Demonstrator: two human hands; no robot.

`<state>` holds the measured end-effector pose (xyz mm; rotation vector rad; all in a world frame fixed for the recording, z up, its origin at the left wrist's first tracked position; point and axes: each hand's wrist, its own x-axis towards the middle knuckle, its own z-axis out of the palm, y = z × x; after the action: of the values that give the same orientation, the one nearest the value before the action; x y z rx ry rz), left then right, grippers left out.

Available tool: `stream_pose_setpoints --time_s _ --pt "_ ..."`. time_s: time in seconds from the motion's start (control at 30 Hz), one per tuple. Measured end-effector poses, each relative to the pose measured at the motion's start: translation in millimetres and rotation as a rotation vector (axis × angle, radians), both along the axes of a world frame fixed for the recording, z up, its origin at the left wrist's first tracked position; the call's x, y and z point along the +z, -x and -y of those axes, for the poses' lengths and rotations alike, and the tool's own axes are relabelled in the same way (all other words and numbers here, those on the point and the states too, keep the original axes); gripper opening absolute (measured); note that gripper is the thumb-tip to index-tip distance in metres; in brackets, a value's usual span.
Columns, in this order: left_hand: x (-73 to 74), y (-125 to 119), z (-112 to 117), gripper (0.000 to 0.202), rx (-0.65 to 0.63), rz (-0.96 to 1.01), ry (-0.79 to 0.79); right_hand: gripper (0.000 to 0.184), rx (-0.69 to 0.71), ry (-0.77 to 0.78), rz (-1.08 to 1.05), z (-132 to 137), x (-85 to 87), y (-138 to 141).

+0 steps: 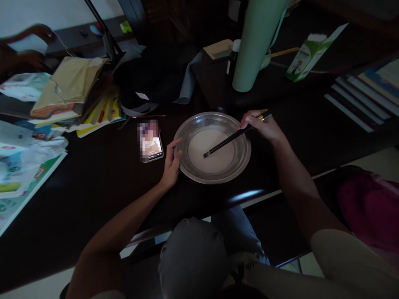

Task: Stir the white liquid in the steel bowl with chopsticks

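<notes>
A wide metal bowl (215, 180) stands on the dark table, holding a pale, whitish mixture (199, 145). My left hand (172, 164) grips the bowl's left rim, thumb on the inner side and fingers along the edge. In my right hand (260, 126), above the bowl's right rim, is a pair of black chopsticks (229, 139) with gold bands near the top. They slant down to the left, and their tips touch the pale mixture near its middle. A lit phone (151, 141) lies left of the bowl, close to my left hand.
Behind the bowl stand a tall green bottle (255, 50), a small dark bottle (232, 62) and a green-white box (307, 58). Books (358, 99) are stacked at right. Paper envelopes (70, 83) and packets pile up at left, near a black bag (152, 74).
</notes>
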<state>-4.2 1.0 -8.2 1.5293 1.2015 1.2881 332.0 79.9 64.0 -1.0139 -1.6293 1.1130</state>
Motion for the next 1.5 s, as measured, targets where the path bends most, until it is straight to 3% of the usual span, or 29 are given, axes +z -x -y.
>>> stream_pose_setpoints --time_s 0.17,0.37,0.6,0.77,1.0,1.2,1.37,1.5 --pt "2.9 -0.3 1.0 0.043 -0.001 0.000 0.017 0.048 -0.145 -0.048 -0.025 -2.4 -1.5 -2.7" --pt "4.3 -0.5 1.0 0.044 0.009 0.003 0.023 0.045 -0.037 -0.023 0.020 -1.7 -2.8 -1.2" --pt "2.5 -0.5 0.3 0.044 0.006 0.006 0.017 0.048 -0.188 -0.041 -0.022 -2.8 -1.7 -3.1" --pt "3.1 -0.3 0.8 0.043 0.009 -0.019 0.020 0.045 -0.017 -0.017 0.025 -1.3 -2.1 -1.2" --pt "0.9 0.6 -0.1 0.043 -0.002 -0.019 -0.009 0.050 -0.171 -0.046 -0.032 -4.6 -2.7 -3.7" --pt "1.3 -0.6 -0.7 0.043 -0.007 -0.014 -0.019 0.045 -0.008 -0.009 0.024 -2.4 -2.2 -1.0" --pt "2.4 -1.0 -0.7 0.042 -0.003 -0.013 -0.026 0.047 -0.147 -0.045 -0.014 -4.0 -3.6 -4.3" --pt "2.3 -0.3 -0.2 0.042 -0.002 -0.015 -0.010 0.048 -0.068 -0.016 -0.002 -2.2 -3.3 -4.1"
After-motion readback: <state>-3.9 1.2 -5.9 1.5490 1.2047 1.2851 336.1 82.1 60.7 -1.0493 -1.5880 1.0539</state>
